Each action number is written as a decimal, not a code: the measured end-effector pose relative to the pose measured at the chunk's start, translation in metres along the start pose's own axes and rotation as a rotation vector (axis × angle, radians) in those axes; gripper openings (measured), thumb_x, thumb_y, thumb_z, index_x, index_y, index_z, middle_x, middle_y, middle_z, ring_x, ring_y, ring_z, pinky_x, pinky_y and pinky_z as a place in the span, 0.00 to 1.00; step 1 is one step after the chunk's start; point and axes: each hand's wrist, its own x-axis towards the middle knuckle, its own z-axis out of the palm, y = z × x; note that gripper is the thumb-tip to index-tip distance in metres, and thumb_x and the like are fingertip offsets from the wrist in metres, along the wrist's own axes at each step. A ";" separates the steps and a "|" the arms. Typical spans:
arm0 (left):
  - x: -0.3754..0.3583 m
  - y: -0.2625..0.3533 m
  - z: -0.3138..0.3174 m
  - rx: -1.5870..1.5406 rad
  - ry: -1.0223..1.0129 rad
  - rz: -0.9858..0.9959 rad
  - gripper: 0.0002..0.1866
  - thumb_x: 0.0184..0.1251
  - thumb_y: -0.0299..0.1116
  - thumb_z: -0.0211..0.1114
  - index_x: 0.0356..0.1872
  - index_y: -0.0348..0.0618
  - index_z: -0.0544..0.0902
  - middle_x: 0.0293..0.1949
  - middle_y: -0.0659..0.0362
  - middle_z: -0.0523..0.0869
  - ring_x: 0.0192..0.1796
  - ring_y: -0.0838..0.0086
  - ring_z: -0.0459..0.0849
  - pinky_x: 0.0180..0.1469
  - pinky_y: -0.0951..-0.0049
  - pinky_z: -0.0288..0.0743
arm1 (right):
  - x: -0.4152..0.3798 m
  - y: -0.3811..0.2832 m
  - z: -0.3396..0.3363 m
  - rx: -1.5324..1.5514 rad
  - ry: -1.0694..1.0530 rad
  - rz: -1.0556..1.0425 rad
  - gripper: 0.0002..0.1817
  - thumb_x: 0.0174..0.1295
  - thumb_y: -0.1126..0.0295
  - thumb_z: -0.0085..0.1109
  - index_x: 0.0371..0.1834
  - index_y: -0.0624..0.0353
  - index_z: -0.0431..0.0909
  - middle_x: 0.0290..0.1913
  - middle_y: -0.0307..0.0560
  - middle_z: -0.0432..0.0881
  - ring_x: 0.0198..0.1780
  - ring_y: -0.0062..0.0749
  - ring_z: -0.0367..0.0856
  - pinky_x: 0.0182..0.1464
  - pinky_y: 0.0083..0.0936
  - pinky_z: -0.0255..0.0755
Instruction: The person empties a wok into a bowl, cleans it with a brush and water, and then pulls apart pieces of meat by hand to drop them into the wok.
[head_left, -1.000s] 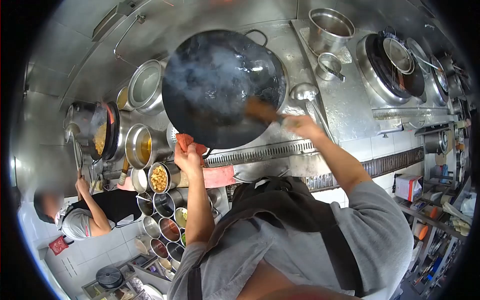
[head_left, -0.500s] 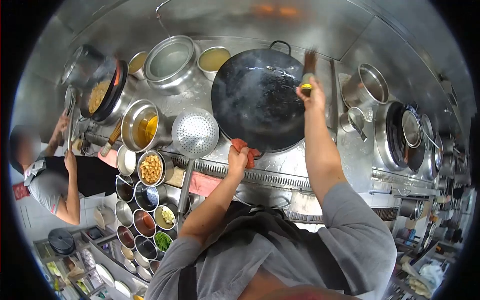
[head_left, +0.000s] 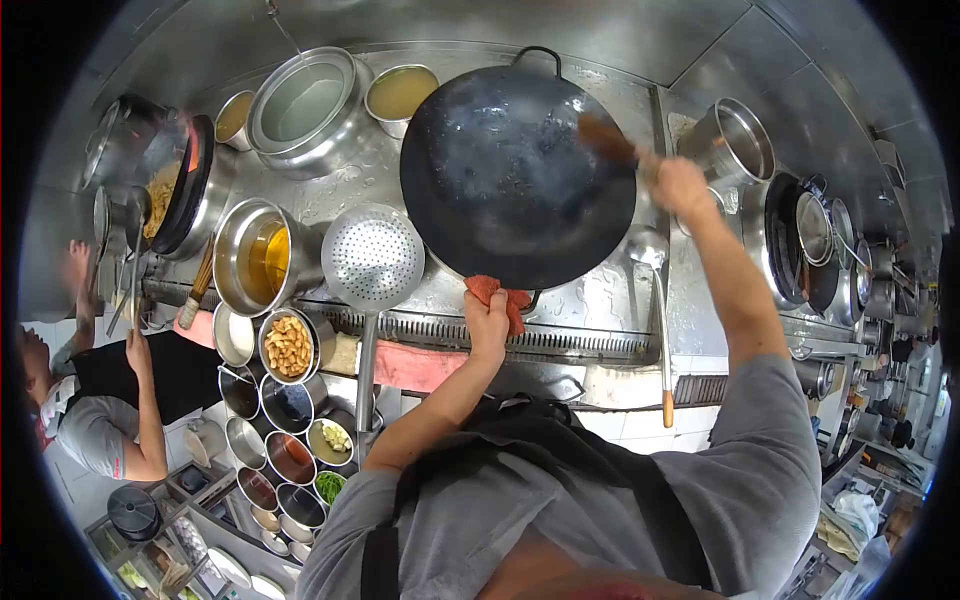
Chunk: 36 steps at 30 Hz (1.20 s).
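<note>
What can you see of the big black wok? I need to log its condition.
The wok is round, dark, seemingly seasoned metal, with a loop handle at its far rim. It sits on the steel range, empty but for a wet sheen. The left hand grips its near rim through a red cloth; the right hand holds a brush inside it.

A perforated skimmer lies on the steel worktop, its long handle reaching over the front edge. Just to its left stands a pot of amber oil, and behind that a large lidded pot beside a bowl of yellowish liquid. A ladle rests near the worktop's right part. Small metal bowls of ingredients cluster below the front edge. At the far left, a co-worker tends another wok.
</note>
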 end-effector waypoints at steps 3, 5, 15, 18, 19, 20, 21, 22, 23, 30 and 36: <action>0.001 0.012 0.002 -0.074 -0.090 -0.085 0.11 0.66 0.29 0.56 0.44 0.33 0.70 0.39 0.49 0.81 0.37 0.70 0.81 0.42 0.71 0.75 | 0.033 -0.024 -0.024 0.042 0.399 0.196 0.31 0.59 0.59 0.59 0.67 0.44 0.65 0.36 0.59 0.83 0.38 0.54 0.83 0.42 0.44 0.77; 0.010 -0.010 -0.003 0.011 -0.055 -0.056 0.11 0.66 0.30 0.56 0.44 0.34 0.71 0.39 0.49 0.82 0.39 0.69 0.81 0.44 0.71 0.75 | 0.049 -0.057 -0.002 0.216 0.386 0.235 0.33 0.57 0.57 0.62 0.67 0.44 0.65 0.35 0.60 0.83 0.36 0.55 0.83 0.41 0.45 0.77; 0.006 0.030 -0.031 0.102 -0.192 -0.254 0.20 0.71 0.42 0.55 0.49 0.32 0.76 0.39 0.52 0.83 0.43 0.70 0.81 0.48 0.71 0.73 | 0.015 -0.087 0.055 0.676 0.011 -0.398 0.31 0.50 0.62 0.66 0.62 0.43 0.73 0.38 0.53 0.85 0.34 0.37 0.85 0.42 0.31 0.79; -0.010 0.031 -0.072 0.230 -0.160 0.001 0.21 0.72 0.41 0.53 0.55 0.33 0.72 0.43 0.53 0.81 0.46 0.71 0.80 0.51 0.71 0.73 | 0.041 -0.012 0.013 0.055 0.208 0.148 0.28 0.58 0.61 0.57 0.64 0.46 0.68 0.37 0.64 0.82 0.37 0.53 0.84 0.40 0.44 0.78; -0.017 0.029 -0.089 0.231 -0.158 0.069 0.22 0.71 0.41 0.55 0.57 0.34 0.71 0.45 0.53 0.81 0.48 0.69 0.79 0.52 0.70 0.72 | 0.038 -0.015 0.008 0.061 0.212 0.156 0.28 0.58 0.61 0.57 0.64 0.46 0.68 0.37 0.64 0.82 0.37 0.53 0.84 0.40 0.44 0.78; -0.021 0.019 -0.108 0.238 -0.163 0.074 0.22 0.71 0.41 0.55 0.57 0.34 0.71 0.45 0.53 0.81 0.48 0.69 0.79 0.52 0.70 0.72 | 0.035 -0.023 -0.004 0.106 0.359 0.220 0.30 0.58 0.60 0.57 0.66 0.47 0.66 0.36 0.64 0.82 0.37 0.54 0.84 0.40 0.44 0.78; -0.024 -0.001 -0.131 0.478 -0.061 0.117 0.24 0.68 0.41 0.59 0.58 0.33 0.70 0.48 0.49 0.80 0.50 0.63 0.79 0.54 0.67 0.72 | 0.030 -0.034 -0.010 0.152 0.500 0.282 0.32 0.58 0.59 0.58 0.68 0.47 0.64 0.36 0.64 0.82 0.36 0.54 0.84 0.40 0.44 0.78; -0.027 -0.021 -0.152 0.714 0.045 0.163 0.27 0.64 0.40 0.63 0.58 0.33 0.69 0.50 0.45 0.79 0.53 0.58 0.78 0.56 0.64 0.71 | 0.029 -0.045 0.004 0.232 0.467 0.293 0.33 0.57 0.59 0.58 0.68 0.46 0.64 0.37 0.63 0.83 0.36 0.53 0.84 0.39 0.44 0.78; -0.029 -0.041 -0.172 0.719 0.046 0.166 0.27 0.64 0.40 0.63 0.58 0.33 0.69 0.50 0.45 0.79 0.53 0.58 0.78 0.56 0.64 0.71 | 0.029 -0.059 0.023 0.313 0.434 0.301 0.33 0.57 0.59 0.59 0.69 0.45 0.64 0.38 0.62 0.83 0.35 0.52 0.84 0.39 0.44 0.78; -0.021 -0.058 -0.206 0.896 0.081 0.145 0.36 0.53 0.39 0.70 0.61 0.35 0.66 0.51 0.42 0.79 0.54 0.50 0.78 0.56 0.60 0.71 | -0.043 -0.134 0.043 0.781 -0.216 -0.110 0.32 0.45 0.58 0.66 0.60 0.41 0.76 0.50 0.55 0.82 0.53 0.47 0.79 0.59 0.33 0.70; -0.025 -0.054 -0.212 1.091 0.141 0.080 0.41 0.50 0.43 0.72 0.64 0.37 0.64 0.52 0.40 0.79 0.55 0.50 0.78 0.58 0.60 0.71 | -0.061 0.003 0.002 0.213 0.218 0.256 0.29 0.56 0.62 0.58 0.65 0.41 0.69 0.41 0.56 0.84 0.42 0.54 0.82 0.48 0.44 0.76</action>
